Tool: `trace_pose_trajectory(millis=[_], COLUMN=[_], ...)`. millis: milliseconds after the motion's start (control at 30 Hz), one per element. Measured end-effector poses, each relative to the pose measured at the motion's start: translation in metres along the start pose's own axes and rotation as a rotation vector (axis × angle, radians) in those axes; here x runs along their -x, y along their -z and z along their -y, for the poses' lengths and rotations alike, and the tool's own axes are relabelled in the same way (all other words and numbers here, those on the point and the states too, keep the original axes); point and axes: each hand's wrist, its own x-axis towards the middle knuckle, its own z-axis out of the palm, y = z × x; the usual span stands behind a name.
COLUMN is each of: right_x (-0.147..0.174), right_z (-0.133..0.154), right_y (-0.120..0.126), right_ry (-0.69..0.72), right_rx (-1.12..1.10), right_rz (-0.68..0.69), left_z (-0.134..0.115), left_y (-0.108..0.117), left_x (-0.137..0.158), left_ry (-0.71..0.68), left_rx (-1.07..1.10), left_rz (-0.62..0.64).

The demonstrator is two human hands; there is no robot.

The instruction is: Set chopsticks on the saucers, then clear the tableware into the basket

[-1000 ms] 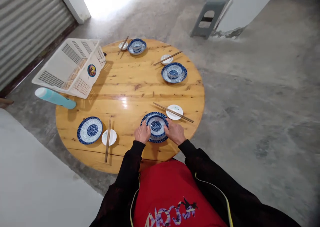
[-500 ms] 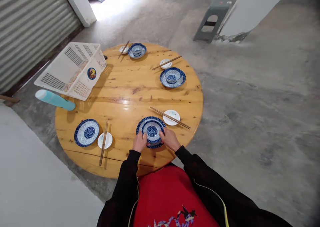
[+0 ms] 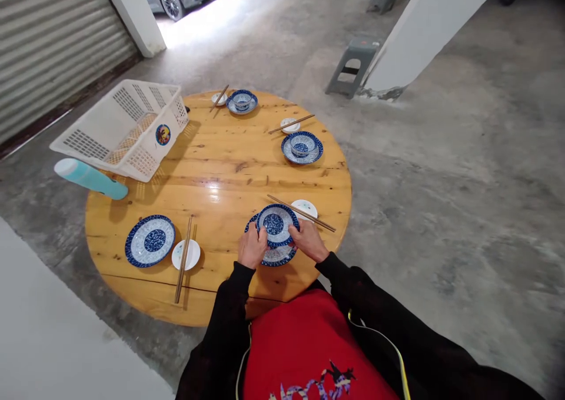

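Observation:
Between my two hands is a blue-and-white patterned bowl (image 3: 274,220), raised over a matching plate (image 3: 279,257) near the table's front edge. The bowl covers most of that plate. My left hand (image 3: 253,246) is closed on its left rim, thumb on the inner side. On the opposite rim, my right hand (image 3: 309,240) grips with the thumb on top. Just beyond my right hand, a pair of chopsticks (image 3: 282,201) rests across a small white dish (image 3: 304,207).
Left on the wooden table (image 3: 212,212) are a blue-rimmed plate (image 3: 152,241) and a small dish (image 3: 192,256) with chopsticks. A white basket (image 3: 141,159) and light-blue bottle (image 3: 95,179) stand farther back. Two plates with bowls (image 3: 302,147) sit across. A grey stool (image 3: 353,67) is on the floor.
Both hands have raised the bowl off the plate and moved it slightly right, tilting it. More of the plate's lower part shows. The head view has tipped up a little.

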Motion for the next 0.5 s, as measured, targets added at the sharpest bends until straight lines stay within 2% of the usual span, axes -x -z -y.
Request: trace_pose_trajectory(millis=[133,233,400,500], right_x=[-0.027,-0.059,-0.133,-0.184], right_z=[0.019,0.023,0.016,0.014], right_y=[0.034,0.068,0.138,0.182], right_ry=[0.086,0.141,0.208,0.263], right_rx=[-0.019,-0.068,-0.095,0.010], right_rz=[-0.032,-0.019,-0.013,-0.012], left_z=[-0.031,-0.060,-0.125,-0.172], left_y=[0.019,0.022,0.005,-0.010], left_x=[-0.016,-0.039,-0.095,-0.134], left_ry=[-0.043,-0.078,-0.144,-0.083], left_rx=[0.043,0.102,0.288,0.317], left_rz=[-0.057,-0.062,-0.140,-0.217])
